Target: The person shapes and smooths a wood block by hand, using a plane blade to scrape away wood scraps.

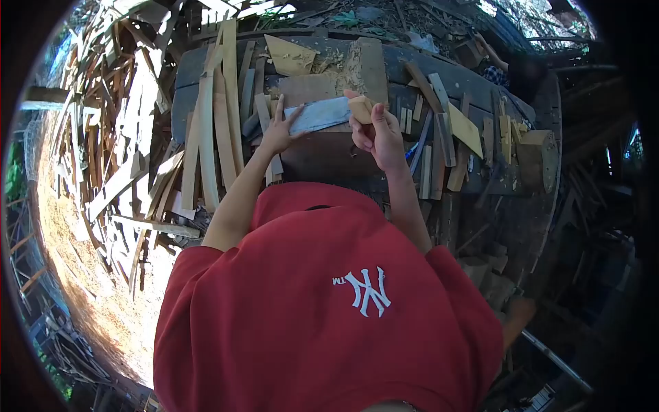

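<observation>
My left hand (278, 132) rests with spread fingers at the left end of a flat, pale bluish-white strip (321, 115) that lies across the workbench. Held in my right hand (379, 136) is a small, light-coloured wooden block (361, 110) with angled faces, its thumb pointing up along the side. The block overlaps the strip's right end in this view. Just behind the strip lies a brown board (305, 86) with wood shavings (333, 65) on and around it.
Long wooden slats (223, 117) lie left of my left hand. Shorter sticks (439, 103) and a yellowish wedge of wood (465, 130) are on the right. A log-like block (537, 158) stands at the bench's right end. Another person's arm (491, 51) shows at the upper right.
</observation>
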`<state>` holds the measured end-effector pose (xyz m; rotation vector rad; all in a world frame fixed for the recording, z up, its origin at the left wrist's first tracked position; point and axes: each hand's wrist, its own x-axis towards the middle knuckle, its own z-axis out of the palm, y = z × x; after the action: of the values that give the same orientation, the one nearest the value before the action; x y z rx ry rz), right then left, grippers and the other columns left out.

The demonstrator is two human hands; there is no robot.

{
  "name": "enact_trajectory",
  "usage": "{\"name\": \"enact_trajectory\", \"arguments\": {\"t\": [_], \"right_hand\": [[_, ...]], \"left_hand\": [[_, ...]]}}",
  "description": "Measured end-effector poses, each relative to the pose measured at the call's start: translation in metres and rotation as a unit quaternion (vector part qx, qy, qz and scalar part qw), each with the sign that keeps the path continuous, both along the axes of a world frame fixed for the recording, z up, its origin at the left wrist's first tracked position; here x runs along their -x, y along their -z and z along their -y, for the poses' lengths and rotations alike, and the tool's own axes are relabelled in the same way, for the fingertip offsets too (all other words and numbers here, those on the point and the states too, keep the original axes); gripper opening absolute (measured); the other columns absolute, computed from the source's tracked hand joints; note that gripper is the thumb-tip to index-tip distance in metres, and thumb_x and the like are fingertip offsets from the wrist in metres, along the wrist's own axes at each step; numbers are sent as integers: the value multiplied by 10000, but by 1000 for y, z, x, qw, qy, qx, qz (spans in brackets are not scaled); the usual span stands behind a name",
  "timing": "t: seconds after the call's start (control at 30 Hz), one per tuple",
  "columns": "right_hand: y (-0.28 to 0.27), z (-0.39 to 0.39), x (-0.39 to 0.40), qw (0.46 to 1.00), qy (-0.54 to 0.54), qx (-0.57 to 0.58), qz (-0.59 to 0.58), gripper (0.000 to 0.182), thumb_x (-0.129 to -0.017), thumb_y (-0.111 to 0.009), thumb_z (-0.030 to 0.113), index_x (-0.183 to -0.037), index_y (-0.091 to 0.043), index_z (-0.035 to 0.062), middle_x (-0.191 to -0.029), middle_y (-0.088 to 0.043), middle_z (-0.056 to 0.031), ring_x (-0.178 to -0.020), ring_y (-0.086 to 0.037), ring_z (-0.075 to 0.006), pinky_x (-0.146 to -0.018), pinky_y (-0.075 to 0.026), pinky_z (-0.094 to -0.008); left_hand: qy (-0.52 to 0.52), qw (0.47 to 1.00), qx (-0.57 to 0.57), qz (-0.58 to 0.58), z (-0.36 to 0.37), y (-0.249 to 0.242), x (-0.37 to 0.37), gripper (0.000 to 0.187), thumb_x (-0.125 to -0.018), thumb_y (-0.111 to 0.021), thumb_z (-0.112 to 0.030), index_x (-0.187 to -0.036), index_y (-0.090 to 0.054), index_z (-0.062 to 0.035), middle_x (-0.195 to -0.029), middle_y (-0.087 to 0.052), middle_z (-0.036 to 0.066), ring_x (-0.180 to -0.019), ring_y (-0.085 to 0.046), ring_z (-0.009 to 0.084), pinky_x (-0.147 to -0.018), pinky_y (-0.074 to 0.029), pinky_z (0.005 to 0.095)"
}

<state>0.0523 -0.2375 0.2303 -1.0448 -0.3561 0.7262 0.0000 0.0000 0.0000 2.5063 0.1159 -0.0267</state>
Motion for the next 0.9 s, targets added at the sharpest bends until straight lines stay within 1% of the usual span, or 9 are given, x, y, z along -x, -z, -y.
{"name": "enact_trajectory", "arguments": {"t": [0.07,0.17,0.37,0.47,0.57,0.67,0.77,0.87,0.9], "right_hand": [[2,3,1,1000,-6,4,-1,611,-992,-442,464,-1383,-451,-5,-822,-492,-20,-542,-401,-29,-445,-321,-192],[6,-11,4,999,-9,-18,-34,553,-989,-508,378,-1371,-461,-18,-846,-511,-17,-572,-419,-36,-469,-342,-188],[7,-15,6,1000,-30,-6,-5,466,-956,-588,122,-1373,-455,-39,-981,-554,-21,-754,-505,-70,-674,-436,-223],[8,-16,3,1000,-19,6,3,462,-930,-613,73,-1353,-473,-46,-1002,-576,-27,-809,-542,-85,-718,-457,-238],[19,-14,-4,996,-5,69,52,474,-906,-644,67,-1341,-489,-37,-986,-590,-29,-812,-562,-89,-698,-470,-234],[27,-11,-7,998,-9,66,10,451,-894,-670,91,-1301,-523,-35,-960,-633,-39,-793,-599,-96,-647,-508,-232],[50,-15,-10,992,31,119,20,387,-892,-670,88,-1240,-547,-29,-955,-636,-59,-745,-608,-102,-619,-529,-243],[99,-15,-25,967,24,243,76,319,-896,-664,93,-1163,-546,-34,-885,-633,-64,-732,-622,-94,-598,-520,-240],[107,-18,-29,941,11,319,108,309,-888,-665,93,-1136,-531,-33,-863,-642,-99,-719,-641,-135,-595,-532,-275]], "left_hand": [[-6,1000,4,-20,6,-10,2,794,-792,-681,-542,-1474,-298,-409,-1597,56,123,-1245,-455,471,-1019,-428,489],[-6,1000,7,-22,-3,-7,2,792,-794,-680,-535,-1474,-291,-417,-1598,61,118,-1238,-460,469,-1018,-429,490],[-6,1000,7,-11,-1,1,2,799,-793,-678,-534,-1475,-278,-428,-1599,64,112,-1244,-449,477,-1021,-426,489],[-7,1000,8,-7,-1,0,2,798,-792,-677,-538,-1475,-279,-427,-1599,60,109,-1235,-456,480,-1022,-426,490],[-6,1000,10,-1,-2,2,2,802,-787,-679,-544,-1475,-283,-425,-1599,56,109,-1226,-465,477,-1018,-428,491],[-10,1000,11,-4,-1,0,2,809,-780,-682,-550,-1474,-287,-422,-1599,50,111,-1222,-469,475,-1014,-430,489],[-10,1000,10,0,-2,-1,3,804,-779,-680,-556,-1472,-295,-419,-1599,47,116,-1223,-468,476,-1015,-430,486],[-10,1000,13,6,-2,1,3,790,-784,-673,-563,-1468,-307,-416,-1597,38,123,-1224,-467,477,-1018,-426,485],[-12,1000,12,1,-2,0,3,785,-785,-671,-565,-1466,-311,-415,-1597,34,125,-1223,-468,477,-1018,-427,485]]}}
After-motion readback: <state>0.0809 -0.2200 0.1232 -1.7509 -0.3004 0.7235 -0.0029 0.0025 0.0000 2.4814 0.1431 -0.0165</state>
